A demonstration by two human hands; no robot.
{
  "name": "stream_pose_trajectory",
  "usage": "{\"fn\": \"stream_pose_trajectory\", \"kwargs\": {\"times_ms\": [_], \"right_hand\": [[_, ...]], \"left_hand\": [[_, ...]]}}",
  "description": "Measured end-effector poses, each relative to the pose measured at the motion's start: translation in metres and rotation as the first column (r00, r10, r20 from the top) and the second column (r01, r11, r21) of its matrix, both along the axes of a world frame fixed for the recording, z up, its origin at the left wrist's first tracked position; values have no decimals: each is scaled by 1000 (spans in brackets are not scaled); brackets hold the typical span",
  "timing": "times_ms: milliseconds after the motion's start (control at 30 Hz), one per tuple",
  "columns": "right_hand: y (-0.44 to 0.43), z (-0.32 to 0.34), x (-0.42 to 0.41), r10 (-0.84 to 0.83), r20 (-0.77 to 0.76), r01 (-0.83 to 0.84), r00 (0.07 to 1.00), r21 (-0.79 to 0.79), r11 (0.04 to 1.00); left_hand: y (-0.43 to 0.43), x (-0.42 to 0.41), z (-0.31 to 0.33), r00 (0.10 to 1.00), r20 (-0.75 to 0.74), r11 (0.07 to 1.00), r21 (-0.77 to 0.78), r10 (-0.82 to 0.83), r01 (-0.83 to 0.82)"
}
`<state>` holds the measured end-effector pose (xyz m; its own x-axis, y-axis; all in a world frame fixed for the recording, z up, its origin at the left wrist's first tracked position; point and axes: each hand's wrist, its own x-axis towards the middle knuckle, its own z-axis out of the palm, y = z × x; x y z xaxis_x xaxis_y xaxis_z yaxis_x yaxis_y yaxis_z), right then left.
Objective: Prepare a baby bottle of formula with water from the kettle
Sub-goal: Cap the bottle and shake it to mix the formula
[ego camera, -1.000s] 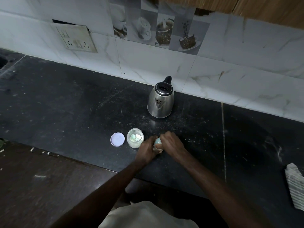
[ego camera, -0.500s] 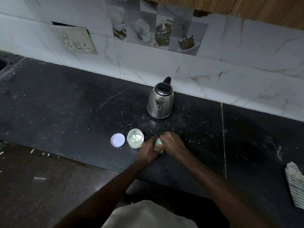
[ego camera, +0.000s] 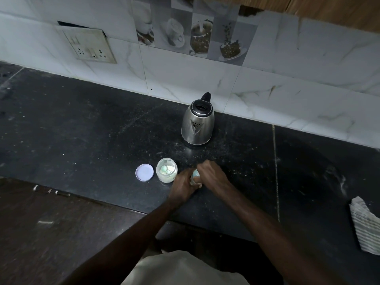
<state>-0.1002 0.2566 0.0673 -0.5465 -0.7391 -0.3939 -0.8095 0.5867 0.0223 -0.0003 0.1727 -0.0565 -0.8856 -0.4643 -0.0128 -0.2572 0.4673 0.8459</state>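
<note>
1. Two hands meet near the front edge of the black countertop (ego camera: 82, 130). We see both of them closed round the baby bottle (ego camera: 195, 176), a pale blue-green thing of which only a sliver shows between them.
2. The left hand (ego camera: 183, 185) takes the bottle's lower part from the left side, with its fingers curled round it.
3. The right hand (ego camera: 212, 175) comes over the top, its fingers curled down on the upper end. We cannot tell what part of the bottle lies under them.
4. Just to the left of the left hand stands an open jar (ego camera: 167, 175) of white powder with a pale green scoop (ego camera: 164, 168) lying in it. We cannot tell whether the jar and the hand touch.
5. The jar's round lid (ego camera: 144, 172) lies flat on the countertop just beside the jar, on its left.
6. The steel kettle (ego camera: 197, 125) stands upright behind the hands, near the tiled wall. Its lid is down, its spout faces us and it is apart from both hands.
7. A striped cloth (ego camera: 365, 227) lies crumpled at the far right, well apart from the bottle.
8. A socket plate (ego camera: 90, 45) sits on the wall at upper left.
</note>
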Motion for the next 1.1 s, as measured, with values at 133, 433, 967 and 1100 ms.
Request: {"fn": "stream_pose_trajectory", "kwargs": {"times_ms": [133,433,967,1100], "right_hand": [[-3,-3,8,-189,-34,186,981,-66,980],[1,2,2,-145,155,147,977,-2,989],[62,-14,6,-195,476,384,858,-340,859],[80,-3,-9,-53,715,441,697,-370,818]], "left_hand": [[0,1,0,999,2,997,64,37,-37],[-1,2,1,998,-1,996,70,57,-57],[4,2,22,999,45,992,123,-14,9],[-2,-10,47,994,104,953,303,-22,-11]]}}
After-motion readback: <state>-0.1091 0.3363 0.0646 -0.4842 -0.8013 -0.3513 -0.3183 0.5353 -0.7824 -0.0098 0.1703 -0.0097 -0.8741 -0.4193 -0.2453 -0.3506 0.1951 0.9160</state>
